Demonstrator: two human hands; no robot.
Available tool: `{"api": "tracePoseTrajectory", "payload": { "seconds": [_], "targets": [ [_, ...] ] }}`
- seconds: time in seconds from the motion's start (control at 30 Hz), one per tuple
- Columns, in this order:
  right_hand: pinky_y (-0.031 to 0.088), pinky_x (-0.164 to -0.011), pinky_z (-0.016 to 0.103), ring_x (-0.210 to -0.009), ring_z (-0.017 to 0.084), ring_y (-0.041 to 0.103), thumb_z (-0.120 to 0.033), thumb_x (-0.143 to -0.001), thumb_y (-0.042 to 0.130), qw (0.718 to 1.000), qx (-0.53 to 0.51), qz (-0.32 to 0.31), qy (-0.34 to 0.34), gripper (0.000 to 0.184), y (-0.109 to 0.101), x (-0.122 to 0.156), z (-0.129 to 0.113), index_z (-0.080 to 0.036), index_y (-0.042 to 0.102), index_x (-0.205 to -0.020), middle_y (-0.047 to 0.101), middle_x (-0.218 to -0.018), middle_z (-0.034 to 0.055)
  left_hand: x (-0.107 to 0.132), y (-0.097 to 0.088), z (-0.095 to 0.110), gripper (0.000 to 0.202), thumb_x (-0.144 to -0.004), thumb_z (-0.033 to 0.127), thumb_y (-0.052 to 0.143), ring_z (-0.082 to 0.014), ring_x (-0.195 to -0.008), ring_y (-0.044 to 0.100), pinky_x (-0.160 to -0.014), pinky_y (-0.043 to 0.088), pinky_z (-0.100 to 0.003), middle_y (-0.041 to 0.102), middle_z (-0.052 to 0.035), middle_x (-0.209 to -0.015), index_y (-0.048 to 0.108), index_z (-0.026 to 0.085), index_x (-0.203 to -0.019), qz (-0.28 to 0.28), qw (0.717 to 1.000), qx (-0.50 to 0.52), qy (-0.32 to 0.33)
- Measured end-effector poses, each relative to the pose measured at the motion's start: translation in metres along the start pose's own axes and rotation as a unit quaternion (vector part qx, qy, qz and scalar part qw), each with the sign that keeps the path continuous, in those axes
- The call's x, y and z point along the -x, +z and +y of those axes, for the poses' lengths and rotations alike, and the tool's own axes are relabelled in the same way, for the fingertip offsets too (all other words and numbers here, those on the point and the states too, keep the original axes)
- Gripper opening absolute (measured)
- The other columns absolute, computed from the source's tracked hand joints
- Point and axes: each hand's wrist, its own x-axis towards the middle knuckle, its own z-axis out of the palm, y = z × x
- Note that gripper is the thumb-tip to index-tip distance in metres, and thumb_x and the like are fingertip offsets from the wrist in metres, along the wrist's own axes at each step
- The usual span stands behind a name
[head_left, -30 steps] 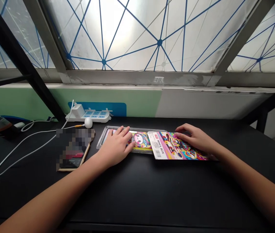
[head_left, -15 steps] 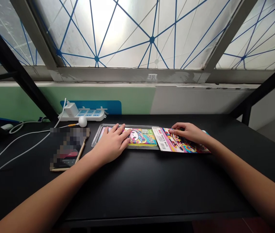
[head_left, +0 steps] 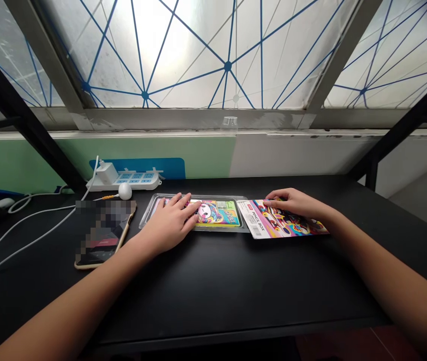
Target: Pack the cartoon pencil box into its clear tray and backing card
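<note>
While the left hand (head_left: 170, 223) covers a tray (head_left: 242, 226), the right (head_left: 296, 203) presses packaging (head_left: 277, 226).

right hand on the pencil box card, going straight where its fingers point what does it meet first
Likely the rim of the clear plastic tray just past the edge of the multicoloured card under the right hand, though depth is unclear.

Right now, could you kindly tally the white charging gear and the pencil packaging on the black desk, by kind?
White plastic power strip: 1
White cube charger: 1
Clear plastic blister tray: 1
Colourful printed pencil-box card: 1
Total: 4
</note>
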Motion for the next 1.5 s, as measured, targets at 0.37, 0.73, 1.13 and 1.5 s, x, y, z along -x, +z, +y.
{"api": "tracePoseTrajectory", "payload": {
  "seconds": [0.37, 0.73, 1.13, 1.5],
  "targets": [
    [0.051, -0.078, 0.038, -0.094, 0.029, 0.069, -0.08, -0.079, 0.06, 0.998, 0.029, 0.06, 0.007, 0.055, -0.002, -0.005, 0.009, -0.03, 0.078, -0.094, 0.079, -0.1, 0.003, 0.0, -0.002, -0.002, 0.052, -0.106, 0.046, 0.032, -0.0389, -0.148, 0.039, -0.112, 0.036, -0.06, 0.043, -0.0143, -0.162, 0.052, 0.028, -0.151, 0.003, 1.0, 0.024, 0.005],
    [0.051, -0.079, 0.038, -0.093, 0.029, 0.07, -0.077, -0.081, 0.061, 0.995, 0.033, 0.093, 0.006, 0.052, -0.006, 0.003, 0.001, -0.029, 0.077, -0.093, 0.078, -0.101, 0.0043, -0.001, 0.004, -0.004, 0.051, -0.106, 0.047, 0.033, -0.0372, -0.148, 0.04, -0.113, 0.034, -0.06, 0.045, -0.0123, -0.161, 0.052, 0.03, -0.151, 0.019, 0.999, 0.035, 0.001],
    [0.049, -0.072, 0.035, -0.087, 0.026, 0.067, -0.074, -0.089, 0.051, 0.995, 0.012, 0.084, -0.047, 0.051, 0.043, 0.006, -0.041, -0.027, 0.071, -0.094, 0.076, -0.097, 0.005, 0.011, -0.008, 0.036, 0.049, -0.108, 0.047, 0.029, -0.0311, -0.157, 0.022, -0.124, 0.014, -0.065, 0.036, -0.0068, -0.166, 0.053, 0.029, -0.147, 0.028, 0.964, 0.263, -0.03],
    [0.054, -0.079, 0.037, -0.094, 0.028, 0.071, -0.068, -0.078, 0.069, 1.0, 0.001, 0.01, -0.024, 0.05, 0.009, 0.01, -0.015, -0.031, 0.073, -0.112, 0.077, -0.106, 0.0023, -0.007, -0.002, 0.001, 0.032, -0.104, 0.041, 0.04, -0.0226, -0.144, 0.047, -0.121, 0.033, -0.04, 0.059, -0.0064, -0.147, 0.064, 0.024, -0.118, 0.233, 0.822, 0.496, -0.156]
  ]
}}
